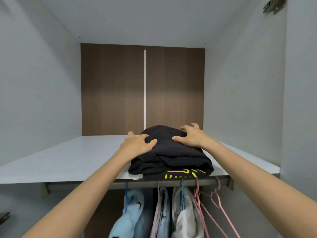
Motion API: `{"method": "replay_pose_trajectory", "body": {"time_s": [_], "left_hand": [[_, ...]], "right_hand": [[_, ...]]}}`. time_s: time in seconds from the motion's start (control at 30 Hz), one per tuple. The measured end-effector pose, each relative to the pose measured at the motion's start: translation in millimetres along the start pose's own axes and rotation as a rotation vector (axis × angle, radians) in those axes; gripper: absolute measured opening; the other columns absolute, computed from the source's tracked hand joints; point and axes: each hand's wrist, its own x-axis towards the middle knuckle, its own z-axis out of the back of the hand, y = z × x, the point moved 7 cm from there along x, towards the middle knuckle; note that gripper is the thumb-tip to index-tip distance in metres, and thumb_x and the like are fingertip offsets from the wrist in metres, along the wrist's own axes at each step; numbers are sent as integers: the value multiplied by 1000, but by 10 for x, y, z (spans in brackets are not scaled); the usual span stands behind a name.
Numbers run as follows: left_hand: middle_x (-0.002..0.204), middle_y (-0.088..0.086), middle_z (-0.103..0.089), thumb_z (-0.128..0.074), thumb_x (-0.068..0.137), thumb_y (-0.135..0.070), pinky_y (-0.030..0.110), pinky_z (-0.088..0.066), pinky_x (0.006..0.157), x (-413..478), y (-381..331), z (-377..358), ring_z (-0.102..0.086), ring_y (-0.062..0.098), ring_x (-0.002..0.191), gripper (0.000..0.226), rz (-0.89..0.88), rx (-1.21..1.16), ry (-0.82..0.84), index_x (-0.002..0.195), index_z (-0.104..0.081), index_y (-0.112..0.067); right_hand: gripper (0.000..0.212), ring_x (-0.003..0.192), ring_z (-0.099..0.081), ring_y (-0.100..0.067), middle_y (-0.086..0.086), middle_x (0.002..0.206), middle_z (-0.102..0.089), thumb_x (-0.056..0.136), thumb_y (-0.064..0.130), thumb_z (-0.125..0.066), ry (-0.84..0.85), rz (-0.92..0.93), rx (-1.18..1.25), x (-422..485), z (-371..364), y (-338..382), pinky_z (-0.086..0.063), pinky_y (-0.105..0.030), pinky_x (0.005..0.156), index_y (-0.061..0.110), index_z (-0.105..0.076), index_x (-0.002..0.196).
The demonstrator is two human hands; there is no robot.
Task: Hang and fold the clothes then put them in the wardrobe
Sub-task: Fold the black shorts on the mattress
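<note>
Both hands are on the folded black cloth bundle (171,155), which tops a small stack on the pale grey laminate wardrobe shelf (68,160), at the shelf's front edge, right of its middle. My left hand (139,143) lies spread on the bundle's top left, thumb on top. My right hand (190,136) lies spread flat on its top right. I'm pressing, not pinching. Under the bundle is a folded black garment with yellow print (185,174), its fold at the shelf lip. Below, on the dark metal rail (171,182), three items are hung: a light blue garment on a blue hanger (132,208), a garment on a pink hanger (162,203) and a pale grey garment (185,212). Bare pink wire hangers (217,200) hang at the rail's right end. My read: hanging is mostly done and the folded stack is in. What's left is squaring it and sliding it back from the edge. I can't see whether any clothes remain outside.
</note>
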Motion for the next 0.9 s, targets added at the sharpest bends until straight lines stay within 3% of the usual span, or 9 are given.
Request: {"method": "replay_pose_trajectory", "body": {"time_s": [0.07, 0.2, 0.3, 0.4, 0.6, 0.73, 0.9], "left_hand": [[155, 11, -10, -35, 94, -58, 40, -22, 112, -68, -36, 16, -20, 34, 141, 57, -45, -38, 31, 145, -33, -32], [159, 3, -11, -31, 100, -46, 35, -5, 118, -237, -141, -70, -3, 16, 147, 52, -136, -176, 133, 147, -30, -25], [160, 3, 3, -25, 101, -46, 34, -1, 117, -353, -137, -158, 1, 17, 147, 52, -106, -229, 147, 149, -24, -27], [160, 3, 1, -22, 101, -46, 34, -1, 117, -416, -163, -203, 1, 17, 147, 52, -101, -214, 134, 150, -21, -27], [159, 0, -6, -17, 102, -40, 35, 0, 117, -332, -340, -310, 4, 19, 147, 51, -118, -140, 188, 151, -17, -23], [159, -3, -6, -15, 103, -37, 36, 2, 117, -190, -574, -457, 8, 21, 146, 52, -157, -105, 229, 151, -13, -20], [160, -3, -2, -11, 102, -38, 41, 4, 117, 100, -898, -740, 10, 24, 146, 53, -187, -57, 290, 152, -10, -19]], "right_hand": [[60, 141, -22, -34, -9, 156, -20, 93, 52, -48, -24, 79, -70, -105, 84, 165, -26, -45, 111, 24, -37, 144], [42, 136, -36, -29, -7, 148, -41, 103, 23, -29, 136, 199, -114, -332, -65, 446, -28, -35, 111, 11, -46, 140], [45, 138, -31, -31, -11, 153, -32, 105, 19, -19, 168, 205, -104, -474, -172, 456, -24, -32, 110, 3, -40, 142], [48, 144, -18, -27, -7, 159, -18, 106, 22, -11, 194, 242, -103, -609, -215, 388, -15, -32, 113, 5, -27, 147], [44, 142, -23, -33, -12, 158, -15, 105, 14, -16, 171, 166, -46, -575, -173, 190, -21, -38, 112, -6, -33, 142], [46, 141, -27, -28, -7, 157, -23, 106, 21, -18, 147, 187, -129, -447, -147, -15, -23, -36, 114, 8, -21, 150], [44, 130, -42, -29, -8, 145, -44, 105, 22, -25, 87, 94, -181, -260, -52, -397, -36, -44, 106, 18, -27, 149]]}}
